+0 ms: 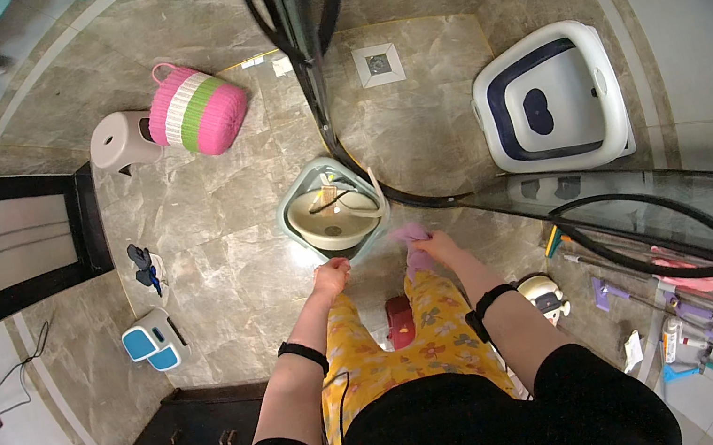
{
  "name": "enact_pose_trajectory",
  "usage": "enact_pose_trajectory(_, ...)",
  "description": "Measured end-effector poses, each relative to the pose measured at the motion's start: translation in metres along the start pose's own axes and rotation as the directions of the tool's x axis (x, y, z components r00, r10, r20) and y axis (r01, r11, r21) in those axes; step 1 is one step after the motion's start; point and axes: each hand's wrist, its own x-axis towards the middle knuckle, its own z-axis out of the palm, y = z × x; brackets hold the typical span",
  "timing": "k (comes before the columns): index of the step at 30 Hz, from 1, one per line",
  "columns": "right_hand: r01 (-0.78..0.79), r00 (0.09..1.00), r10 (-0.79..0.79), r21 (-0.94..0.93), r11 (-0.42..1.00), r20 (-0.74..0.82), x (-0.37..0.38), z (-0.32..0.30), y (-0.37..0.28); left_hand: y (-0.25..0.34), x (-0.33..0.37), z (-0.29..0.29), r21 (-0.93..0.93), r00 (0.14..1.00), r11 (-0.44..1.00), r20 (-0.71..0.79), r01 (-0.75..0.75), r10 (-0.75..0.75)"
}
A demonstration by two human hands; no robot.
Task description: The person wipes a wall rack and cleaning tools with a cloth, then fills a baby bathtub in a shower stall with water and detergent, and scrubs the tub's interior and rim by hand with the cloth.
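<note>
A grey-green basin (285,205) stands on the tiled floor in front of my legs. Inside it sits a smaller cream basin (306,234) with a curved pale handle and small items, including something yellow and a dark strip. My left hand (332,274) is closed at the basin's near corner; whether its fingertips grip the rim is hidden. To the right, my right hand (439,249) is closed on a purple cloth (417,255), which hangs beside the basin in front of my right knee. The cloth's far end is blurred.
A dark-framed glass panel (506,206) crosses close beyond the basin. Past it lies a white folding tub (616,96). A pink striped basket (209,115), a beige stool (118,140) and a blue-topped step stool (166,342) stand left. Cleaning tools (696,310) lean at right.
</note>
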Motion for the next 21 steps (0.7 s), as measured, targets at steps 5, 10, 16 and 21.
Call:
enact_pose_trajectory(5,-0.076,0.972,0.023,-0.223,0.972,-0.233,0.050,0.080,0.033,0.007,-0.039,-0.079,-0.021,0.999,1.000,0.054,-0.004,0.005)
enact_pose_trajectory(10,-0.080,0.870,-0.259,-0.639,0.765,-0.419,0.116,0.086,0.112,-0.007,-0.016,-0.108,-0.054,0.991,0.998,0.133,0.033,-0.026)
enact_pose_trajectory(16,-0.163,0.986,0.146,-0.352,0.922,-0.076,0.093,0.181,0.037,-0.086,-0.001,-0.174,-0.042,0.972,0.972,0.059,0.231,-0.228)
enact_pose_trajectory(21,-0.255,0.967,0.248,-0.169,0.952,-0.058,0.140,0.167,0.072,-0.088,0.025,-0.159,-0.209,0.980,0.957,0.041,0.201,-0.197)
